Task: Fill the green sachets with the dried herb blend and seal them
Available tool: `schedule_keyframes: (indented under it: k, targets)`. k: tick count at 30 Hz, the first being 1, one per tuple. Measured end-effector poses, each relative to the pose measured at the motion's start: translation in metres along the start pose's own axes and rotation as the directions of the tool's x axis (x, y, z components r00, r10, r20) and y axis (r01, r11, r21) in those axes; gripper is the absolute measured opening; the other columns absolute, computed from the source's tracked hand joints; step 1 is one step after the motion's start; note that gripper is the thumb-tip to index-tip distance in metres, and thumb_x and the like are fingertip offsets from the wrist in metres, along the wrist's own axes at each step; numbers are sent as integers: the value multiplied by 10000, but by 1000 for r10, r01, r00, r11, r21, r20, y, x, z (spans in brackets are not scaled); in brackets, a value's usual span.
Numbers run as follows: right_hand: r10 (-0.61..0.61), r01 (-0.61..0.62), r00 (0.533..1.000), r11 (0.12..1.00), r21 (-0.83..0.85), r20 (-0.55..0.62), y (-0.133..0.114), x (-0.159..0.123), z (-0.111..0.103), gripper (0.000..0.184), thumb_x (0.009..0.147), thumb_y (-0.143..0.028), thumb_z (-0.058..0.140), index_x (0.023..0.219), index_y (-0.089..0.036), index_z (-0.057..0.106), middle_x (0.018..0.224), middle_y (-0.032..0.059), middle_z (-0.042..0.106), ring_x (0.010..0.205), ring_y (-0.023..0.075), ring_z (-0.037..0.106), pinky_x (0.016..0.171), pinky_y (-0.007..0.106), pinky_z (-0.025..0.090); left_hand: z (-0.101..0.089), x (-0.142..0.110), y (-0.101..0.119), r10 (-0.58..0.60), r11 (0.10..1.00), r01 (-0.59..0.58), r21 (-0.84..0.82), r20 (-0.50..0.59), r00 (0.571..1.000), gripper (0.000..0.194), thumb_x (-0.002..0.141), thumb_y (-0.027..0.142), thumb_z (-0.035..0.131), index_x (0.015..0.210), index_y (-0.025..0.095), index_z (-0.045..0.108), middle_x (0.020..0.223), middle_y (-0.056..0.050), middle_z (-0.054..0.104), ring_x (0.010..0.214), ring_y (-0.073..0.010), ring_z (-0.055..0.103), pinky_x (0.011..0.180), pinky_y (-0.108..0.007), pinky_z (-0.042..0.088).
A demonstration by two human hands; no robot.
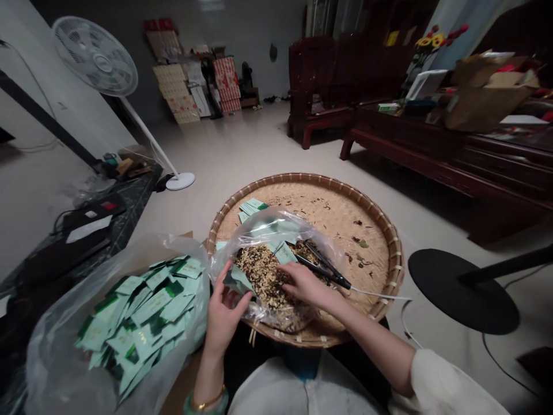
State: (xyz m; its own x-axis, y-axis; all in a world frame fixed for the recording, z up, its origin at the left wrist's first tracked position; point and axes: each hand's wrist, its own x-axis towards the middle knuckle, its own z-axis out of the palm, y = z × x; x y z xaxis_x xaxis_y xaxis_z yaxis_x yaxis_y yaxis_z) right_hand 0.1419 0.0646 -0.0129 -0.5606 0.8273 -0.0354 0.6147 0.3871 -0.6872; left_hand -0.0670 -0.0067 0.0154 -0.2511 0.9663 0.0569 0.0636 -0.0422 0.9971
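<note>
My left hand (225, 308) holds a small pale-green packet (242, 279) between thumb and fingers, at the left side of an open clear plastic bag (283, 219). Inside the bag lies a loose mix of pale grains and dark bits (261, 268). The fingertips of my right hand (302, 283) are curled into this mix; part of them is hidden. Just beyond that hand, a black flat-iron-like clamp (326, 265) with a white cord rests across the bag. More green packets (283, 252) lie in the bag behind the mix. All this sits on a round woven bamboo tray (341, 202).
At my left stands a large plastic bag (47, 340) full of green packets (151, 302). Flat packets (253, 207) lie on the tray's far left. A black round stand base (462, 291) is at the right. Beyond are a white fan (97, 57) and a dark wooden table (401, 138).
</note>
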Motion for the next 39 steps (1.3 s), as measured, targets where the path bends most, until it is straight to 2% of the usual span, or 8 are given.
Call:
schedule_keyframes:
  k: [5,11,15,20,26,31,36,39]
  targets:
    - [68,-61,991,996,-67,116,-4,5,1,786,642,-227,736,1357,-190,410,1253,132,505,1141,283,483,964,363,365,1,-3,0,-1,1000,1,18,5,1000,748,681,339,716,1347,219,398,1444,-128,387,1227,-265,491,1009,-379,426]
    - [-18,31,990,996,-88,143,-12,10,-1,670,646,-169,716,1279,-193,499,1194,107,539,1107,266,503,939,344,387,1,-4,-2,-7,1000,7,-20,33,999,727,690,322,715,1344,244,406,1439,-113,399,1238,-265,480,1025,-386,409]
    - [71,-38,976,987,-158,205,-12,13,-4,958,546,-247,798,1391,-203,350,1247,139,492,1089,306,508,904,376,404,1,-4,-3,-7,1000,7,-9,27,1000,729,688,335,715,1340,234,407,1441,-118,391,1244,-265,473,1025,-381,408]
    - [11,17,969,994,-112,246,-12,16,-3,701,580,-202,779,1239,-215,540,1149,88,548,1010,252,556,853,312,422,4,-5,-3,-3,1000,3,11,43,999,727,685,345,713,1335,227,408,1445,-123,383,1230,-263,487,1014,-376,418]
    - [30,-11,974,996,-84,226,-16,11,-5,785,562,-288,806,1284,-253,499,1179,86,543,1005,253,561,845,321,423,7,-3,-4,-1,1000,0,14,49,999,714,686,333,715,1326,217,420,1450,-122,373,1259,-264,454,1024,-380,408]
    - [28,-21,989,999,-49,147,-14,11,-4,419,641,-187,748,1050,-200,658,1021,60,636,938,225,590,811,290,433,10,-2,-5,9,1000,-10,21,63,998,716,680,335,716,1323,210,425,1451,-126,373,1266,-269,445,1023,-382,409]
    - [52,-50,983,999,-17,173,-10,6,-5,673,578,-211,798,1214,-213,576,1119,78,616,994,239,576,851,307,435,9,-2,-10,10,1000,-10,7,69,998,680,690,317,711,1306,218,442,1448,-122,378,1262,-269,450,1032,-395,399]
    - [30,-32,987,999,10,155,-11,5,-4,509,618,-145,749,1113,-199,648,1060,69,650,967,229,593,846,306,441,10,-2,-13,18,1000,-18,4,81,997,683,687,295,713,1309,217,442,1446,-128,379,1266,-277,444,1042,-417,384]
